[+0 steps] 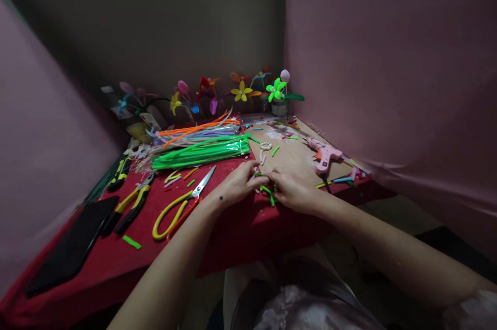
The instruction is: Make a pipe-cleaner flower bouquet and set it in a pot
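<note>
My left hand (241, 181) and my right hand (291, 189) are close together over the front edge of the table. Both hands have bent, closed fingers gripping short green pipe cleaner pieces (267, 194), several of whose ends stick out below and between them. Part of the pieces is hidden behind my fingers. Just beyond my hands, a small pale ring (266, 146) and a loose green piece (275, 151) lie on the brown board (291, 159). Scissors (182, 206) with yellow and red handles lie slightly open to the left of my left hand.
A pink glue gun (325, 156) rests on the board at right. Left are bundles of green pipe cleaners (202, 153), pliers (135, 200) and a black flat slab (73, 247) on the red cloth (155, 263). Pipe cleaner flowers (241, 91) stand at the back.
</note>
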`<state>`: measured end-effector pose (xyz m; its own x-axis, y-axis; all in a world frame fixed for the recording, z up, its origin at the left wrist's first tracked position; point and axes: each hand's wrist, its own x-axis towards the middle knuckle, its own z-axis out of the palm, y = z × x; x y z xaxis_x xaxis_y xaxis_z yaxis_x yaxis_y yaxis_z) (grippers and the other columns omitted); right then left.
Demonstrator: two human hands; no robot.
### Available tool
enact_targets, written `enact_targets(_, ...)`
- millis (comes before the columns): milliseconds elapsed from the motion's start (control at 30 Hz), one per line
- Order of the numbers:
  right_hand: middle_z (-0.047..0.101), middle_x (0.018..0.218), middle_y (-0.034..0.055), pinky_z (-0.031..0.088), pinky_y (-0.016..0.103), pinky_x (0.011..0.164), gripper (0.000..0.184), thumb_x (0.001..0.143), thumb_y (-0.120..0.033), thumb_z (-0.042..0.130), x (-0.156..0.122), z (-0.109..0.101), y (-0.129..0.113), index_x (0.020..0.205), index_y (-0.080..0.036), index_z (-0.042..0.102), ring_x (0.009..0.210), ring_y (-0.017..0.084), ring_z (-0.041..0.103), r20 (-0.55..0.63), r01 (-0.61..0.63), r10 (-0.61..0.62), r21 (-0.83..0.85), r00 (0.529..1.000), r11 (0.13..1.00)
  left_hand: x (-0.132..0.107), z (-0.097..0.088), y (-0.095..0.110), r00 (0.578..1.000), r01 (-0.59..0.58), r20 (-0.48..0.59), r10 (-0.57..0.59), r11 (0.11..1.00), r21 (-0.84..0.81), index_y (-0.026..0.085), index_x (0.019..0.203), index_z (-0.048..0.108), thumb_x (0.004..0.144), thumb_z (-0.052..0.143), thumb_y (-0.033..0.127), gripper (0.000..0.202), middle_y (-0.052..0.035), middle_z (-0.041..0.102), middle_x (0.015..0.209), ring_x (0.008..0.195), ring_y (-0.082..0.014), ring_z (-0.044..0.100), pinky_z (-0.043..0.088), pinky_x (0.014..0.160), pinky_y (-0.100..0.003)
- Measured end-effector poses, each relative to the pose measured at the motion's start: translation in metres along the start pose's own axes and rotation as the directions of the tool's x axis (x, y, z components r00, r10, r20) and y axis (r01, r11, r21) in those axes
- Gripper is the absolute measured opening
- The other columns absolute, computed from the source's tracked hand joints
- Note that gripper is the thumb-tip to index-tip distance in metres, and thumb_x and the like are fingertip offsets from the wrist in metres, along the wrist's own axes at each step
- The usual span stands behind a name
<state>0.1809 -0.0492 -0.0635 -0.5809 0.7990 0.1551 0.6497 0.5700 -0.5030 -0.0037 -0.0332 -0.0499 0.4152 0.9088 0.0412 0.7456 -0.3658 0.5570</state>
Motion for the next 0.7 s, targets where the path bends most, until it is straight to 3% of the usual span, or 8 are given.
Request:
enact_targets(100,0.062,0.091,0.0106,0.042,0.029,0.075,0.033,0.072,-0.007,0.051,0.007,0.007,-0.001,0.104,-0.011,0.063,0.082,0.02,0.056,-0.055,-0.047,0.05,0.064,0.997,0.997,-0.005,0.004,0.005,0.986,-0.119,0.117,0.119,0.993,-0.004,0.021,0.122,0.048,0.065,0.066,0.058,0.071,-0.0104,0.053,0.116,0.106,-0.0253,0.054,0.044,0.088,-0.036)
enact_targets(200,0.066,0.093,0.0103,0.044,0.029,0.079,0.037,0.068,-0.001,0.047,0.009,0.01,-0.005,0.098,-0.011,0.066,0.086,0.02,0.059,-0.082,-0.063,0.081,0.205,0.993,0.977,-0.011,0.012,0.017,0.99,-0.036,0.14,0.017,0.99,0.135,0.02,0.12,0.045,0.059,0.068,0.062,0.078,-0.0101,0.052,0.112,0.097,-0.0277,0.059,0.048,0.079,-0.037)
enact_targets(300,0.069,0.097,0.008,0.045,0.03,0.086,0.04,0.068,-0.003,0.043,0.008,0.007,-0.008,0.098,-0.013,0.067,0.091,0.02,0.061,-0.067,-0.05,0.082,0.386,0.994,0.921,-0.016,0.025,0.025,0.994,0.108,-0.005,-0.111,0.95,0.292,0.018,0.117,0.043,0.073,0.06,0.051,0.057,-0.0121,0.054,0.114,0.099,-0.03,0.06,0.048,0.074,-0.036)
enact_targets(367,0.071,0.092,0.0051,0.046,0.03,0.084,0.04,0.067,-0.005,0.042,0.008,0.006,-0.01,0.094,-0.015,0.069,0.088,0.019,0.062,-0.046,-0.057,0.09,0.478,0.995,0.877,-0.019,0.03,0.024,0.991,0.132,-0.022,-0.132,0.938,0.321,0.018,0.115,0.043,0.077,0.056,0.048,0.049,-0.0118,0.057,0.112,0.098,-0.0301,0.061,0.048,0.073,-0.036)
enact_targets(533,0.067,0.069,0.0018,0.049,0.025,0.06,0.032,0.066,-0.013,0.044,0.015,0.008,-0.018,0.085,-0.013,0.07,0.063,0.015,0.06,0.023,-0.227,0.286,0.669,0.958,0.708,-0.027,0.028,0.014,0.99,0.14,-0.031,-0.137,0.945,0.295,0.019,0.113,0.042,0.086,0.046,0.037,0.033,-0.0102,0.063,0.107,0.095,-0.0292,0.063,0.047,0.07,-0.035)
enact_targets(600,0.065,0.067,0.0013,0.049,0.025,0.061,0.027,0.065,-0.015,0.046,0.02,0.011,-0.024,0.078,-0.013,0.07,0.064,0.014,0.06,-0.02,-0.202,0.303,0.704,0.953,0.681,-0.03,0.026,0.011,0.987,0.16,-0.053,-0.151,0.941,0.299,0.017,0.115,0.04,0.088,0.039,0.029,0.03,-0.0108,0.064,0.104,0.094,-0.0286,0.063,0.047,0.069,-0.035)
enact_targets(700,0.066,0.075,0.0024,0.051,0.026,0.067,0.024,0.064,-0.015,0.046,0.025,0.011,-0.032,0.075,-0.014,0.068,0.074,0.016,0.062,-0.179,-0.083,0.288,0.702,0.941,0.707,-0.039,0.02,0.009,0.984,0.178,-0.066,-0.166,0.91,0.374,0.015,0.11,0.045,0.089,0.031,0.021,0.026,-0.0131,0.062,0.102,0.088,-0.0266,0.063,0.046,0.069,-0.036)
